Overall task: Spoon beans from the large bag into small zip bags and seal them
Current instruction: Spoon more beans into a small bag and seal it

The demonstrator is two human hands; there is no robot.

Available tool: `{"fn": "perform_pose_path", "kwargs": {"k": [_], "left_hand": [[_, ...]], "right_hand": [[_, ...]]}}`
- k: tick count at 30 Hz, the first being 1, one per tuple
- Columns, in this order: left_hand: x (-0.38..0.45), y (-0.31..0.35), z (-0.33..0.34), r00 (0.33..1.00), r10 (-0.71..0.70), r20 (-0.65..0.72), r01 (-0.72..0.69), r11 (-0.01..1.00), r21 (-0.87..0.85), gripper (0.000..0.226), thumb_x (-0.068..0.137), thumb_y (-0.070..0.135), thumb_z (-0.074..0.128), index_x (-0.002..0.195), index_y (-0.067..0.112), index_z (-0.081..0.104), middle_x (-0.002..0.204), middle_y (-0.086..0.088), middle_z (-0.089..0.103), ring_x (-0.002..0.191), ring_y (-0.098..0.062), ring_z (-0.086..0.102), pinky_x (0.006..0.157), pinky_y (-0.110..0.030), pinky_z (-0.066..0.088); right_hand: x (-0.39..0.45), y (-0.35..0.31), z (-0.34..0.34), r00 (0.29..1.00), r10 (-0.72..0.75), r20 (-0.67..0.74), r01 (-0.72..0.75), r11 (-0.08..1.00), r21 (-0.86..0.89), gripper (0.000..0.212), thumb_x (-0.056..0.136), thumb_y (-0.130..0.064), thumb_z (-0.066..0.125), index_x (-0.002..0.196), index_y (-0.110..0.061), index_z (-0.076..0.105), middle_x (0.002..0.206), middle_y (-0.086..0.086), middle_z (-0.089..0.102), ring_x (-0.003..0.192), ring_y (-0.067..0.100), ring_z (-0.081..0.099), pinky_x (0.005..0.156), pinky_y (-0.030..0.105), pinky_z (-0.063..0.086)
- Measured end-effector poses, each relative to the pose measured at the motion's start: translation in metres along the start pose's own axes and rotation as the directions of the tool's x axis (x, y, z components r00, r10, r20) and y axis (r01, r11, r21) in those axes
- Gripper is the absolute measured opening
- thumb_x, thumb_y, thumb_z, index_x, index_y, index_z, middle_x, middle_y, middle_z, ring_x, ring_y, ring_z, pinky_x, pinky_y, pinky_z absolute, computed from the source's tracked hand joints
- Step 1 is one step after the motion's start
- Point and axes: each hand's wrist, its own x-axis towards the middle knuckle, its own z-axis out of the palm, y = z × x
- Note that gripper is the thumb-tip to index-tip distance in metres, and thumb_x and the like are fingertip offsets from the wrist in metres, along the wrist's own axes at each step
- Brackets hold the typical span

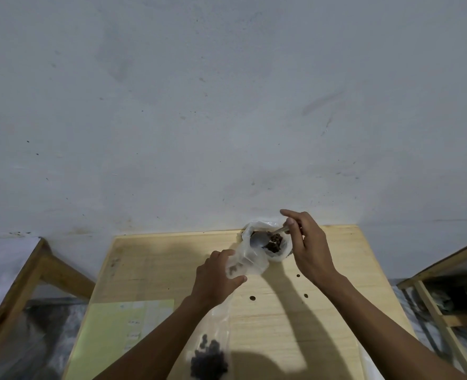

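On the tabletop (322, 311), the limp large bag (277, 255) sits at the far edge. The left hand (215, 275) pinches a flimsy small zip bag (244, 266) beside it, best held at the rim; the right hand's (309, 250) grip holds the spoon (262, 238) over the beans (274, 241).

The light is dim and cool, leaving the grey wall (226, 105) flat and faintly grainy, while the pale wooden table (336, 270) is the brightest surface. Light falls from above and behind the person, so both forearms throw long, soft-edged shadows across the table toward the wall, and a broad dark patch lies at the table's near edge. The wide lens bows the table's sides outward, and detail softens toward its near corners.
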Motion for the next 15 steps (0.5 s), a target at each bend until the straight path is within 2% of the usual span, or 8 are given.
{"fn": "perform_pose_path", "kwargs": {"k": [3, 6, 8, 12, 15], "left_hand": [[0.0, -0.003, -0.001, 1.0, -0.023, 0.005, 0.023, 1.0, 0.01, 0.07, 0.077, 0.054, 0.073, 0.136, 0.029, 0.044, 0.125, 0.006, 0.053, 0.112, -0.014, 0.057, 0.096, -0.034, 0.043], [0.001, -0.006, 0.0, 0.998, -0.059, 0.019, 0.059, 0.998, -0.025, 0.069, 0.077, 0.055, 0.073, 0.135, 0.03, 0.045, 0.126, 0.008, 0.053, 0.116, -0.012, 0.054, 0.098, -0.033, 0.042], [0.004, -0.006, 0.002, 0.997, -0.078, 0.027, 0.079, 0.994, -0.074, 0.068, 0.075, 0.054, 0.074, 0.133, 0.031, 0.047, 0.125, 0.009, 0.053, 0.115, -0.01, 0.056, 0.098, -0.034, 0.043], [0.008, -0.003, 0.006, 0.995, -0.081, 0.06, 0.087, 0.989, -0.117, 0.068, 0.073, 0.054, 0.076, 0.131, 0.032, 0.049, 0.125, 0.01, 0.054, 0.112, -0.007, 0.059, 0.099, -0.035, 0.044], [0.012, 0.0, 0.01, 0.993, -0.068, 0.093, 0.078, 0.991, -0.108, 0.069, 0.073, 0.055, 0.076, 0.132, 0.031, 0.048, 0.128, 0.009, 0.054, 0.116, -0.008, 0.058, 0.1, -0.036, 0.044]], "right_hand": [[0.007, 0.012, -0.003, 0.992, 0.039, -0.117, -0.037, 0.999, 0.013, 0.029, 0.105, -0.022, 0.04, 0.123, -0.017, 0.062, 0.098, -0.001, 0.06, 0.088, 0.008, 0.061, 0.079, 0.022, 0.049], [0.009, 0.035, -0.003, 0.959, 0.174, -0.223, -0.176, 0.984, 0.01, 0.03, 0.106, -0.021, 0.037, 0.122, -0.016, 0.061, 0.1, 0.003, 0.057, 0.086, 0.011, 0.061, 0.083, 0.036, 0.053], [0.006, 0.05, -0.002, 0.938, 0.237, -0.254, -0.253, 0.967, -0.033, 0.031, 0.106, -0.02, 0.035, 0.123, -0.014, 0.061, 0.102, 0.005, 0.056, 0.084, 0.019, 0.062, 0.087, 0.043, 0.051], [0.0, 0.072, 0.006, 0.926, 0.284, -0.249, -0.317, 0.943, -0.102, 0.032, 0.106, -0.017, 0.035, 0.125, -0.01, 0.06, 0.102, 0.007, 0.057, 0.085, 0.022, 0.061, 0.092, 0.041, 0.048], [0.0, 0.077, 0.017, 0.923, 0.295, -0.248, -0.329, 0.938, -0.11, 0.034, 0.106, -0.018, 0.034, 0.129, -0.008, 0.058, 0.107, 0.01, 0.057, 0.093, 0.019, 0.058, 0.092, 0.028, 0.042]]}}
